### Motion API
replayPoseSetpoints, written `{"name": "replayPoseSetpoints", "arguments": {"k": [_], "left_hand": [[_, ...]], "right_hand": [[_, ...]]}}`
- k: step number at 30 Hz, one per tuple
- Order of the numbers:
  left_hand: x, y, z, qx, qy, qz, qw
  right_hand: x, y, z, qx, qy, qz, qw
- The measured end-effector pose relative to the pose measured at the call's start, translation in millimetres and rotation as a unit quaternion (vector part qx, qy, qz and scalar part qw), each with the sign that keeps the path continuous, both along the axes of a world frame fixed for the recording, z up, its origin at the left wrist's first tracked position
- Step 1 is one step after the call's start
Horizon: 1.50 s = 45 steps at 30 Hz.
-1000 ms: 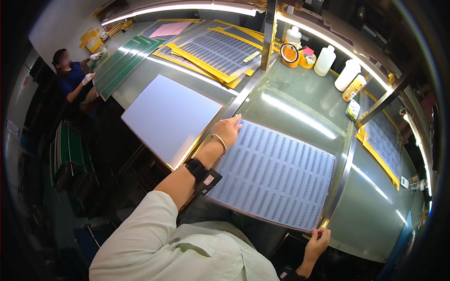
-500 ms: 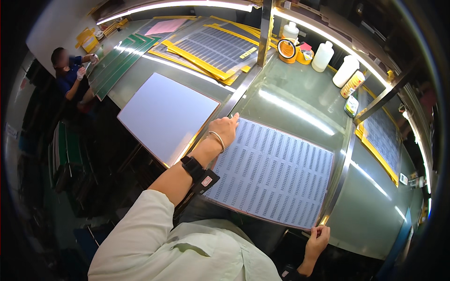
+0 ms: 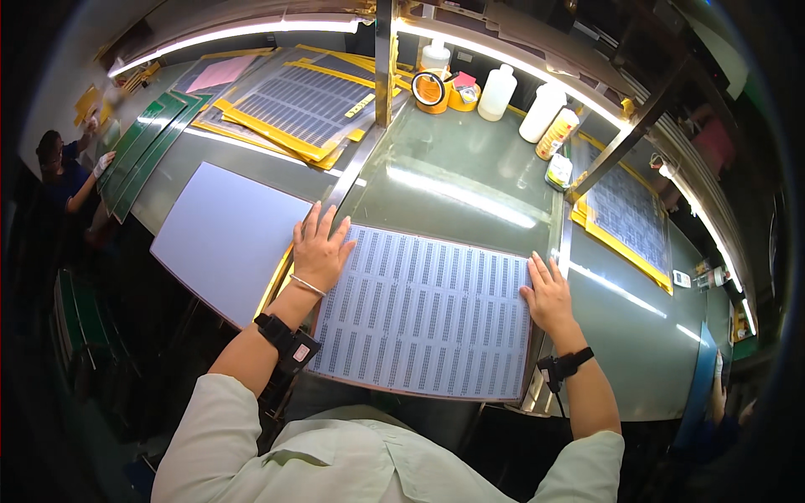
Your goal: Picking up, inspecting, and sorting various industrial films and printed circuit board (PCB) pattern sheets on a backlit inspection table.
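A white panel (image 3: 423, 314) printed with rows of small dark marks lies flat on the green-grey bench top in front of me. Its thin copper-coloured edge shows along the sides. My left hand (image 3: 319, 256) rests at the panel's far left corner, open, fingers spread. At the far right corner my right hand (image 3: 549, 293) lies open too, its fingertips on or beside the edge. Neither hand grips anything. Just left of my left hand is a blank white panel (image 3: 226, 239), with a yellow strip along its right side.
Bottles (image 3: 496, 92) and tape rolls (image 3: 430, 90) stand at the back. Yellow-edged films (image 3: 302, 101) lie far left, near green boards (image 3: 151, 138) and a gloved co-worker (image 3: 71, 172). Metal posts (image 3: 384, 63) rise from the bench; another yellow-edged film (image 3: 625, 210) lies right.
My right hand has gone from the panel's near right corner to its far right corner and opened. My left hand's fingers have spread at the far left corner. The view has shifted right.
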<state>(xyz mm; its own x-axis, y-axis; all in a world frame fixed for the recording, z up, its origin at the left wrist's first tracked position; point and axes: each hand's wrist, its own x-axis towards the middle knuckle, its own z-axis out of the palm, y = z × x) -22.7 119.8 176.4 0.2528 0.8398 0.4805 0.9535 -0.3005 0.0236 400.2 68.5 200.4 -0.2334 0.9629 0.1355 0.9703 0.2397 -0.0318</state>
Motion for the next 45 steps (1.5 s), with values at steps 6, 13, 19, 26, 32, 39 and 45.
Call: {"name": "replayPoseSetpoints", "arguments": {"k": [6, 13, 19, 26, 32, 39, 45], "left_hand": [[2, -2, -9, -0.081, -0.012, 0.024, 0.996], [10, -3, -14, -0.160, -0.024, 0.046, 0.986], [3, -4, -21, -0.159, -0.011, 0.077, 0.984], [-16, -76, 4, -0.072, -0.004, 0.032, 0.997], [-33, -208, 6, -0.247, -0.222, 0.144, 0.932], [-30, -211, -22, -0.375, -0.741, 0.065, 0.553], [-58, -192, 53, -0.442, -0.768, 0.047, 0.461]], "right_hand": [[0, 13, -15, 0.020, 0.052, -0.018, 0.998], [8, 6, -28, 0.023, 0.038, -0.029, 0.999], [-21, -89, -6, -0.035, 0.058, 0.010, 0.998], [-49, -219, 5, -0.058, 0.054, -0.027, 0.996], [-45, -223, -6, -0.021, 0.076, -0.040, 0.996], [-41, -217, 1, 0.000, 0.109, -0.024, 0.994], [-40, -181, 29, 0.100, 0.187, 0.023, 0.977]]}}
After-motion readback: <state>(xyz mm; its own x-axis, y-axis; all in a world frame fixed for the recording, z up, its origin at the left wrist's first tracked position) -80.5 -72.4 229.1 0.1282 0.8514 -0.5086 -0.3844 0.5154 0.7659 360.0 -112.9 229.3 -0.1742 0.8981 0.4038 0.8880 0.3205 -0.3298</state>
